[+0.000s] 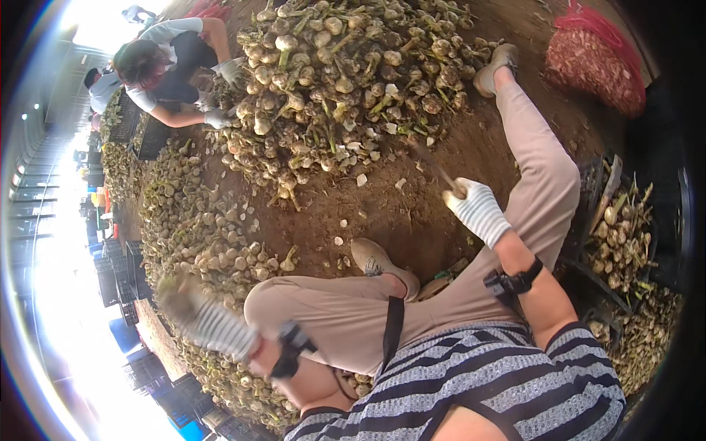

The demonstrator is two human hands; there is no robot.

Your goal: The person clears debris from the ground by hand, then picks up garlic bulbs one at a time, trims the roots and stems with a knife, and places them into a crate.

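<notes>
My right hand (pixel 476 212), in a striped white-and-grey glove, is closed around the handle of a knife (pixel 440 170). The thin, dark blade, slightly blurred, points away and to the left over bare soil. Out to the left, my left hand (pixel 195 312), in a similar glove, is smeared by motion above a spread of garlic bulbs (pixel 198 239). Whether its fingers hold anything cannot be made out. Ahead lies a large heap of garlic with stalks (pixel 346 81), with loose pale skins along its near edge.
A co-worker (pixel 173 66) in gloves crouches at the far left of the heap. At the far right stands a red mesh sack (pixel 597 62). A dark crate (pixel 588 246) of garlic sits beside my right leg (pixel 540 162). My left shoe (pixel 379 261) rests on the soil.
</notes>
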